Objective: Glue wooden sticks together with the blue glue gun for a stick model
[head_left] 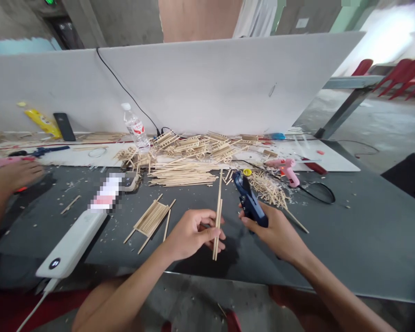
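My left hand [198,233] pinches two thin wooden sticks [218,223] of unequal length side by side, the longer one reaching up toward the stick pile. Wrapped around the handles of a dark blue hand cutter [249,200] is my right hand [275,230]; the cutter's head points up and away, apart from the sticks. Left of my left hand lies a small flat panel of wooden sticks [151,218] with longer rails at its sides. One loose stick [167,225] rests beside it. Farther back is a pile of long sticks [183,174].
A white power bank [69,244] with a cable and a lit phone [107,191] lie left. Behind are stick assemblies [193,145] and a water bottle [135,127]. Short offcuts [269,186] and a pink glue gun [287,169] lie right. Another person's hand [20,174] is far left.
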Available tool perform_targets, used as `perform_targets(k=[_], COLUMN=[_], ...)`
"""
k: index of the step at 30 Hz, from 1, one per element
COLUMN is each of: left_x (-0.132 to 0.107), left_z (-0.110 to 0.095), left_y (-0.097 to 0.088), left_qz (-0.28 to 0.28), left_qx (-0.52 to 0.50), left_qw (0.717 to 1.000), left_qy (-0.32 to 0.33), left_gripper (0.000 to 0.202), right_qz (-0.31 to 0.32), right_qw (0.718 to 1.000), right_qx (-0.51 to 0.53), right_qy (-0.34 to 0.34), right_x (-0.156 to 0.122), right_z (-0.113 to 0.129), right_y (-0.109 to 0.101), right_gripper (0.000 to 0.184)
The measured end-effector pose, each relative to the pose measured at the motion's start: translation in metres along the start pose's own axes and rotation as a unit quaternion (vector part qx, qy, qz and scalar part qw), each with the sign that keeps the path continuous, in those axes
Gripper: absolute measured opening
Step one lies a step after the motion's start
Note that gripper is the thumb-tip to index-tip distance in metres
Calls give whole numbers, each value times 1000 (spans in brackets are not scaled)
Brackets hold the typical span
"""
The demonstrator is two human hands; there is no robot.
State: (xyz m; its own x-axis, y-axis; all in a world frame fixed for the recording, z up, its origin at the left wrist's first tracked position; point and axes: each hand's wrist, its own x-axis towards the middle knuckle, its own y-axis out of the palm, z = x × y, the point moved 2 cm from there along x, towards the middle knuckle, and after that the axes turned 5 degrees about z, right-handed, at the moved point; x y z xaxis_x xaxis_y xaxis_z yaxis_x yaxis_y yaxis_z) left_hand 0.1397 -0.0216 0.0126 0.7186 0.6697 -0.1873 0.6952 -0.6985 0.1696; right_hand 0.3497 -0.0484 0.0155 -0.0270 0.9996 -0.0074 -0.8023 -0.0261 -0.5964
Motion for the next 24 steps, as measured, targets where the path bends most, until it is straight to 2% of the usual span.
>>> perform_targets(k=[3, 7, 12, 16, 24], left_x=[-6, -12, -14, -14, -12], left_z=[-6, -8, -7, -7, -6], left_y=[0, 2, 6, 7, 8], left_qz=[9, 24, 61, 74, 126], left_qx=[8, 12, 22, 25, 25], left_qw=[1000, 1000, 998, 996, 990], left_qy=[3, -6, -27, -37, -57], left_gripper=[32, 30, 29, 29, 29], right_qz=[33, 48, 70, 87, 146], right_qw=[997, 992, 990, 987, 976], right_qx=[-72, -113, -121, -123, -140], right_qy=[4, -4, -34, -57, -81], right_x=[-3, -9, -13, -16, -20], right_z=[-3, 0, 5, 7, 6], right_y=[-4, -4, -6, -10, -20], right_gripper=[13, 15, 13, 21, 22])
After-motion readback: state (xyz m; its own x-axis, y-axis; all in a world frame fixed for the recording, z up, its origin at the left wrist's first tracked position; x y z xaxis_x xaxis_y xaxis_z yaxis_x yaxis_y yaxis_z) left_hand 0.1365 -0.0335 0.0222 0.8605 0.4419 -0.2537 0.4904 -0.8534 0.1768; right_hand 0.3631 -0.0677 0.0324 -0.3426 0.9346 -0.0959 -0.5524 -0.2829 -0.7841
